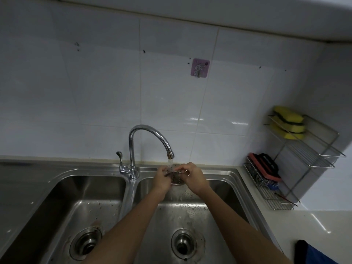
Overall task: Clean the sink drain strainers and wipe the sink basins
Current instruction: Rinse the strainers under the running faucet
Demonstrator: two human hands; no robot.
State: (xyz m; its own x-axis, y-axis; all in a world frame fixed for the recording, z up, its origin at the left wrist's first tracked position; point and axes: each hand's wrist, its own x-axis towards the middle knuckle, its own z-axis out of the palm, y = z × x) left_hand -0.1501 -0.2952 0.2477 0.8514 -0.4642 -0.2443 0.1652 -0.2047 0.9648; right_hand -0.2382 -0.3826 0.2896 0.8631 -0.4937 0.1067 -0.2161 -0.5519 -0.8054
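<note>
A round metal drain strainer [176, 179] is held under the running faucet [150, 138], above the right basin [192, 212]. My left hand [162, 178] grips its left rim and my right hand [192, 177] pinches its right rim. Water streams through the strainer into the basin. The right drain [183, 244] sits open with no strainer in it. The left basin [83, 204] has its drain [85, 242] partly hidden behind my left forearm.
A wire rack [297, 161] at the right holds yellow sponges [289, 122], a red-and-black scrub brush [264, 166] and steel wool. A dark blue cloth [312, 252] lies on the white counter at the lower right. The faucet lever [120, 159] stands left of the spout.
</note>
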